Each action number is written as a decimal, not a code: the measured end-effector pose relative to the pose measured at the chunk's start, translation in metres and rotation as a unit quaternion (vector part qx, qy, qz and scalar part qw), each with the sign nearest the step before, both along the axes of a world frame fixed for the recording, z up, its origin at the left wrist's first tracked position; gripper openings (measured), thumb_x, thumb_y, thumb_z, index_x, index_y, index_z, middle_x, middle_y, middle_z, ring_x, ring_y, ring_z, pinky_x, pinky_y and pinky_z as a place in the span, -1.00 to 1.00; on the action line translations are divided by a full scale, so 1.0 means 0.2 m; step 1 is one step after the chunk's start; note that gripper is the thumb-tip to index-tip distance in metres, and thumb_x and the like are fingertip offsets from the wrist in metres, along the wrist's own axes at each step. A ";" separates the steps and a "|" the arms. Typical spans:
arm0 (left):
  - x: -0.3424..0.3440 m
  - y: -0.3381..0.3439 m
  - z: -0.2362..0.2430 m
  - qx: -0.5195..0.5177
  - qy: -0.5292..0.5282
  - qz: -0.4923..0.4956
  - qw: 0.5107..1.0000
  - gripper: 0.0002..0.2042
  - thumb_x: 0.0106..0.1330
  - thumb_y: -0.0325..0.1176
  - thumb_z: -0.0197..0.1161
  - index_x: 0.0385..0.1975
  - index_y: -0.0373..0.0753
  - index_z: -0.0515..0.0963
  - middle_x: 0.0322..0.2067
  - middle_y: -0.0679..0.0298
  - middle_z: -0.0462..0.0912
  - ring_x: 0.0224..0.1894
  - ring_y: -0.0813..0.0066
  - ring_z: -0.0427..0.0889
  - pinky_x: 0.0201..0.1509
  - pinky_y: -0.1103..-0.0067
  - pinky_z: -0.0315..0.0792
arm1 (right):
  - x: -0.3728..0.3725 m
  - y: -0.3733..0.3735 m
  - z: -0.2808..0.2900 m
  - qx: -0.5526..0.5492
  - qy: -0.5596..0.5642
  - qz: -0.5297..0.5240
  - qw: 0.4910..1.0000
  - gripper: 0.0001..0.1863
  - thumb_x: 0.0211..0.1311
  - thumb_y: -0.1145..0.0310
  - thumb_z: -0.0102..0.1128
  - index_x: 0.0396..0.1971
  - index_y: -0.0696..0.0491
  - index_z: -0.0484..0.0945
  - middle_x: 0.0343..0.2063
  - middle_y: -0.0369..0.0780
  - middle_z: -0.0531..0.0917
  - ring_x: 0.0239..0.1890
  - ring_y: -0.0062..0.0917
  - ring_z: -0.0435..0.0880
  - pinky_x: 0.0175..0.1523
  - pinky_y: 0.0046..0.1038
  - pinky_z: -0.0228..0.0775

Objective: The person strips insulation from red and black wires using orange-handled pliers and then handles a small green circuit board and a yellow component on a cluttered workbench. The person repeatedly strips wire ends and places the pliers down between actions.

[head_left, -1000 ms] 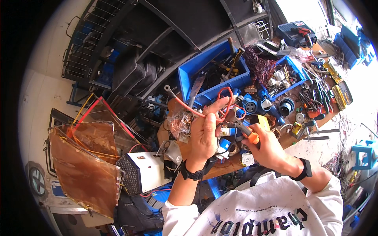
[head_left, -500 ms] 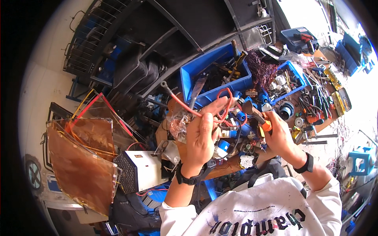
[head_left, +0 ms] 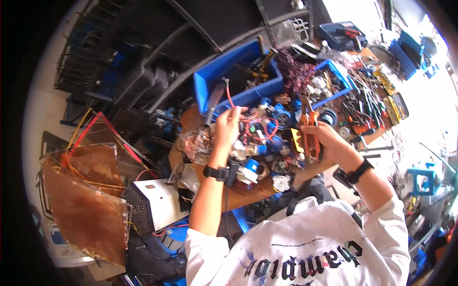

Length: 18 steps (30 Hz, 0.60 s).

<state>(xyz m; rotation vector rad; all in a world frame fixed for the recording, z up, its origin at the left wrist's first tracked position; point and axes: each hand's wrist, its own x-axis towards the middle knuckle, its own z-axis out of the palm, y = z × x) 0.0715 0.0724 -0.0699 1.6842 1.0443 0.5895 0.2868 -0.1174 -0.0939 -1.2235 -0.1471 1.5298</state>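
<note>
My left hand (head_left: 227, 125) pinches a red cable (head_left: 230, 98) whose metal ring lug points up over the front of the blue tool bin (head_left: 199, 93). The cable's loose loops hang to the right of my fingers, over blue plug parts (head_left: 281, 117). My right hand (head_left: 328, 139) grips orange-handled pliers (head_left: 311, 140), held upright with the metal head toward the back of the bench, apart from the cable. A small yellow object (head_left: 296, 140) is just left of the pliers. A bag of copper-coloured material (head_left: 194, 142) lies left of my left hand.
A cluttered wooden bench (head_left: 238, 204) bears a smaller blue tray (head_left: 334, 102), hand tools (head_left: 379, 105) and an open tool case (head_left: 334, 32). A white metal box (head_left: 160, 202) and brown panels (head_left: 83, 205) are at the left, black racks behind, a blue stool (head_left: 420, 181) at the right.
My left hand has moved up and left, bringing the lug end upright. My right hand has swung the pliers upright, away from the cable. The whole view has shifted somewhat.
</note>
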 end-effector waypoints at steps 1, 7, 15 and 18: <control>-0.03 0.04 -0.07 0.002 0.025 0.005 1.000 -0.68 0.47 -0.14 0.01 -0.21 -0.21 0.64 -0.51 0.39 0.62 -0.52 0.74 0.44 -0.47 0.70 0.32 | 0.04 0.00 -0.08 -0.009 0.010 -0.007 1.000 -0.83 0.27 0.41 0.16 -0.18 0.08 0.47 -0.36 -0.23 0.59 -0.37 -0.40 0.66 -0.28 -0.33 0.57; -0.09 0.10 -0.24 -0.006 0.017 0.058 0.998 -0.66 0.48 -0.16 0.00 -0.29 -0.29 0.62 -0.54 0.38 0.55 -0.62 0.72 0.42 -0.59 0.71 0.27 | 0.14 -0.07 -0.68 -0.104 0.001 -0.101 0.989 -0.88 0.27 0.42 0.15 -0.26 0.12 0.46 -0.50 -0.20 0.58 -0.49 -0.38 0.64 -0.39 -0.34 0.52; -0.19 0.07 -0.27 -0.067 -0.008 0.049 0.997 -0.69 0.48 -0.18 -0.01 -0.26 -0.29 0.58 -0.47 0.38 0.52 -0.70 0.79 0.27 -0.62 0.76 0.24 | 0.00 -0.05 -1.15 -0.234 -0.056 -0.196 0.950 -0.88 0.22 0.41 0.08 -0.37 0.15 0.47 -0.52 -0.13 0.62 -0.53 -0.39 0.63 -0.44 -0.35 0.47; -0.20 0.05 -0.22 -0.071 -0.010 0.070 0.995 -0.68 0.49 -0.19 -0.02 -0.28 -0.31 0.57 -0.47 0.36 0.53 -0.70 0.78 0.25 -0.61 0.76 0.23 | -0.03 -0.04 -1.47 -0.328 -0.081 -0.244 0.909 -0.78 0.16 0.30 0.14 -0.34 0.17 0.51 -0.46 -0.14 0.62 -0.47 -0.38 0.63 -0.38 -0.31 0.41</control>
